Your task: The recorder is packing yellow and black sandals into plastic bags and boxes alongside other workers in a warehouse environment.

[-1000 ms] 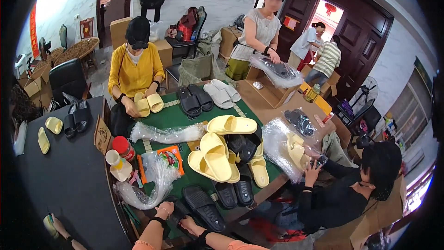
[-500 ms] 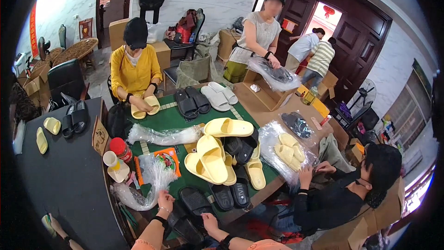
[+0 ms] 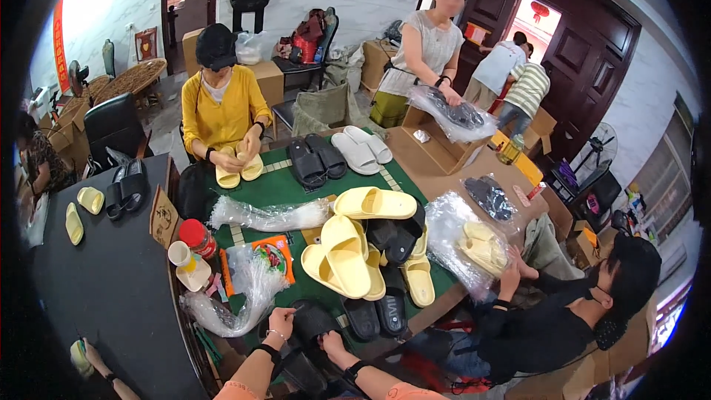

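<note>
My right hand grips the edge of a black slipper at the near side of the green table. Beside that slipper's upper part, my left hand is closed in a pinch; what its fingertips hold is too fine to make out. A second black slipper lies below, between my forearms. Left of my left hand spreads a bundle of thin clear plastic strands. Just right of my right hand rest black slippers, and beyond them yellow slippers are heaped over more black ones.
Another strand bundle lies farther back. A red-lidded jar and a cup stand at left. Across the table, a person in yellow handles yellow slippers. At right, a person in black handles bagged yellow slippers; another holds a bag over a carton.
My left hand has moved right, from the strand bundle to the black slipper. My right hand has shifted slightly up and left. The person at right has drawn the plastic over the yellow slippers.
</note>
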A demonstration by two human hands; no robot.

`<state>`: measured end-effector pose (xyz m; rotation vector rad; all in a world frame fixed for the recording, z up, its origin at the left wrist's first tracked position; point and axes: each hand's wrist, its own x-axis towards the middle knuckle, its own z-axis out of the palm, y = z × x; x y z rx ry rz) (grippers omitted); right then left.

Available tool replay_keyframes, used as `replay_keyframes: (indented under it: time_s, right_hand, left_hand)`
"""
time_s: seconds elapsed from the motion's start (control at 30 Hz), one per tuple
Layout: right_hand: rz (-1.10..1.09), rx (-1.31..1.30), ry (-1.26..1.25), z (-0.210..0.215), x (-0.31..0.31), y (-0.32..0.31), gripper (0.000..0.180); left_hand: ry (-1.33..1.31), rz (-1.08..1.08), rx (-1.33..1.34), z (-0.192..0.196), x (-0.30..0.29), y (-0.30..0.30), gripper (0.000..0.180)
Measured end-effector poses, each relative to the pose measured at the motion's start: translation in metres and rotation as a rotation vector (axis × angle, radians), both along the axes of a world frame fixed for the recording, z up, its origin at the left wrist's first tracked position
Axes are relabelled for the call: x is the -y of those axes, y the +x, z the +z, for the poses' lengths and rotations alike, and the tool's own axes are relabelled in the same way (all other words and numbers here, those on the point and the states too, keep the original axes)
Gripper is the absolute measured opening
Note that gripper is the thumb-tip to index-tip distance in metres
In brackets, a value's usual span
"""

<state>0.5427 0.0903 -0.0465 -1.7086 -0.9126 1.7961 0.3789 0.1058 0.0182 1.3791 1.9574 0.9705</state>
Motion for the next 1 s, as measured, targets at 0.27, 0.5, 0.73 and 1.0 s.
replay_keyframes:
  time_s: [0.27,0.5,0.73,1.0]
  right_hand:
    - [0.224,0.129,0.208,-0.05,0.003,0.003,0.018]
    - [0.223,-0.085,-0.052,0.067,0.008,0.008,0.016]
    - [0.072,-0.198,0.114,-0.025,0.017,-0.002,0.012]
    - [-0.016,-0.369,-0.137,-0.053,0.014,0.002,0.011]
  left_hand:
    - [-0.169,-0.092,0.037,-0.006,-0.025,0.028,0.014]
    - [-0.256,-0.093,0.098,-0.012,-0.023,0.016,0.015]
    - [-0.362,-0.086,0.06,0.0,-0.022,0.02,0.015]
    - [-0.396,-0.138,0.006,-0.01,-0.016,0.018,0.017]
